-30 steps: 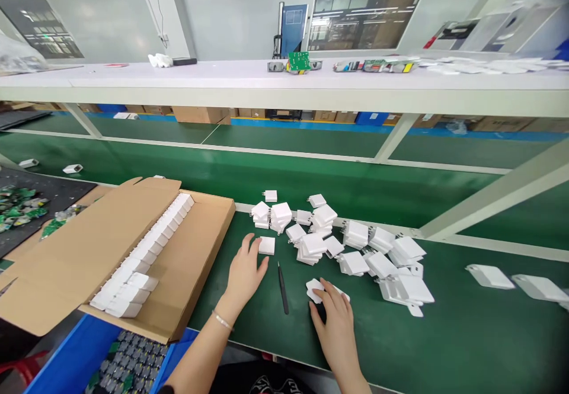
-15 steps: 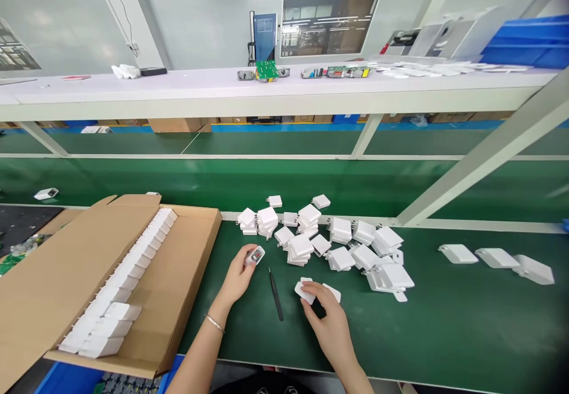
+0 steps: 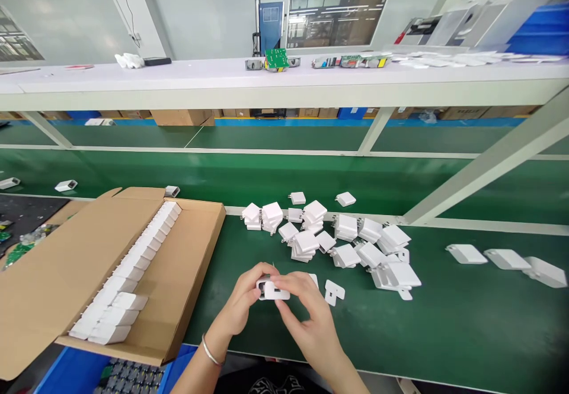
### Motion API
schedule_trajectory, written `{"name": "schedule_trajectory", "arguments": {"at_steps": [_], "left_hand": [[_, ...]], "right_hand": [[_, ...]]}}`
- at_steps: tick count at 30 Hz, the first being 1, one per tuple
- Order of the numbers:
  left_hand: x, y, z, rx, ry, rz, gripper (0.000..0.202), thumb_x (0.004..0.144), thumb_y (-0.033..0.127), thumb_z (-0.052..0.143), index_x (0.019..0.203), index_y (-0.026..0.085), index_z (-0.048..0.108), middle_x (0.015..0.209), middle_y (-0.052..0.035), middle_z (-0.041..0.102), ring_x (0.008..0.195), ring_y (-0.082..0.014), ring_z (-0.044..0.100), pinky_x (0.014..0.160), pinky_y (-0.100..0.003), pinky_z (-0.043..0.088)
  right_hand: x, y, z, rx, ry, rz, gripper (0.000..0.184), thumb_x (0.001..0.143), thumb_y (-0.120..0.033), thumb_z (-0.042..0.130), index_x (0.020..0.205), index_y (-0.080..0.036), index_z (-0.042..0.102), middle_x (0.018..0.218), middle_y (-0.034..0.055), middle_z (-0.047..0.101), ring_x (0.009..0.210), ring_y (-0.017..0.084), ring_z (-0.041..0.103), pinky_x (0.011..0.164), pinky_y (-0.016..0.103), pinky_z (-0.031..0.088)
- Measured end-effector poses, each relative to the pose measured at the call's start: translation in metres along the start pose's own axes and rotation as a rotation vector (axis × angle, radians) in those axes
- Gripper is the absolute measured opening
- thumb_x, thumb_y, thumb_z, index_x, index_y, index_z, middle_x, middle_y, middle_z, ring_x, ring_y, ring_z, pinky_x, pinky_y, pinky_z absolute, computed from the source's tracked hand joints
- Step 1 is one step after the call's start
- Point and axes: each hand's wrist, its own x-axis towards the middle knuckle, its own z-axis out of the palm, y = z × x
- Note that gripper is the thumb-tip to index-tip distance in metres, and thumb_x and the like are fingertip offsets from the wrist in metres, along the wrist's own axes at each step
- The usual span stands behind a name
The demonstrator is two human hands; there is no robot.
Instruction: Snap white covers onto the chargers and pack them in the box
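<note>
My left hand [image 3: 242,302] and my right hand [image 3: 306,317] meet over the green mat, both closed on one small white charger shell [image 3: 271,290] held between the fingertips. A flat white cover piece [image 3: 333,292] lies on the mat just right of my hands. Behind them a heap of white charger shells [image 3: 329,237] is spread across the mat. The black tweezers seen earlier are hidden under my hands.
An open cardboard box [image 3: 186,263] with a long row of white chargers [image 3: 133,266] lies at the left. A blue bin [image 3: 66,373] with dark parts sits below it. Three white shells [image 3: 507,259] lie at the right. A white shelf [image 3: 284,86] and a slanted frame bar [image 3: 484,163] cross above the belt.
My left hand picked up a shell and came to the centre; my right hand lifted off the cover piece and joined it, so both now grip the same shell.
</note>
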Motion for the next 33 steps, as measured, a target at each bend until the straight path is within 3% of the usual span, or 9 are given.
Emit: {"name": "schedule_trajectory", "arguments": {"at_steps": [4,8,11,14,17,21,27,30,33], "left_hand": [[-0.002,0.008,0.005,0.066,0.005,0.001,0.045,0.102,0.056,0.046,0.109,0.016,0.064,0.103,-0.0093,0.064,0.091,-0.0234,0.058,0.082,-0.033,0.042],[-0.005,0.003,0.008,0.05,0.078,-0.005,0.038,0.104,0.052,0.048,0.109,0.017,0.064,0.101,-0.008,0.064,0.087,-0.021,0.057,0.078,-0.031,0.043],[-0.006,0.001,0.013,0.054,0.11,0.049,0.042,0.104,0.055,0.046,0.109,0.018,0.066,0.107,-0.0106,0.063,0.098,-0.0248,0.059,0.086,-0.035,0.046],[-0.007,0.002,0.02,0.071,0.15,0.078,0.046,0.104,0.058,0.045,0.105,0.019,0.069,0.113,-0.0116,0.058,0.1,-0.0248,0.06,0.083,-0.035,0.05],[-0.007,0.001,0.027,-0.011,0.148,0.04,0.044,0.104,0.057,0.045,0.109,0.02,0.068,0.117,-0.011,0.052,0.082,-0.0181,0.06,0.065,-0.03,0.053],[-0.008,-0.003,0.032,-0.1,0.145,0.042,0.04,0.105,0.054,0.046,0.111,0.02,0.066,0.119,-0.0092,0.049,0.069,-0.0123,0.061,0.062,-0.031,0.055],[-0.014,-0.001,0.032,0.095,0.185,0.039,0.05,0.107,0.058,0.034,0.111,0.022,0.068,0.118,-0.0105,0.051,0.096,-0.0228,0.06,0.08,-0.036,0.053],[-0.018,0.002,0.032,0.22,0.204,0.001,0.059,0.108,0.059,0.02,0.127,0.024,0.062,0.128,-0.0132,0.051,0.108,-0.0268,0.058,0.091,-0.041,0.05],[-0.02,0.004,0.033,0.345,0.21,-0.075,0.055,0.109,0.058,0.024,0.138,0.023,0.055,0.126,-0.0138,0.058,0.106,-0.027,0.06,0.091,-0.04,0.048]], "right_hand": [[-0.001,-0.001,0.004,-0.044,-0.059,0.019,0.036,0.102,-0.016,0.059,0.133,-0.034,0.064,0.12,0.0061,0.069,0.118,0.024,0.06,0.097,0.041,0.055],[-0.006,0.008,0.007,0.045,-0.047,0.123,0.042,0.099,-0.029,0.068,0.139,-0.034,0.059,0.14,0.0067,0.059,0.133,0.025,0.052,0.11,0.042,0.048],[-0.011,0.019,0.011,0.196,0.072,0.275,0.034,0.101,-0.046,0.063,0.128,-0.026,0.06,0.121,0.0084,0.062,0.109,0.022,0.062,0.093,0.035,0.054],[-0.013,0.024,0.017,0.363,-0.014,0.417,0.037,0.107,-0.056,0.045,0.117,-0.023,0.058,0.092,0.0034,0.06,0.084,0.018,0.06,0.078,0.031,0.054],[-0.014,0.023,0.022,0.458,-0.042,0.458,0.043,0.107,-0.062,0.04,0.116,-0.023,0.055,0.093,0.0034,0.061,0.08,0.017,0.058,0.076,0.031,0.052],[-0.015,0.02,0.026,0.511,0.014,0.464,0.057,0.108,-0.068,0.023,0.113,-0.022,0.057,0.09,0.0048,0.062,0.079,0.019,0.058,0.073,0.032,0.05],[-0.017,0.021,0.027,0.477,0.0,0.474,0.038,0.102,-0.058,0.056,0.114,-0.022,0.057,0.096,0.0035,0.062,0.085,0.017,0.057,0.076,0.029,0.049],[-0.019,0.025,0.027,0.413,0.051,0.426,0.034,0.101,-0.051,0.061,0.119,-0.022,0.058,0.093,0.0026,0.06,0.084,0.018,0.057,0.076,0.029,0.049],[-0.021,0.028,0.027,0.33,0.118,0.387,0.033,0.099,-0.045,0.065,0.121,-0.022,0.058,0.094,0.0024,0.06,0.086,0.018,0.057,0.079,0.029,0.049]]}}
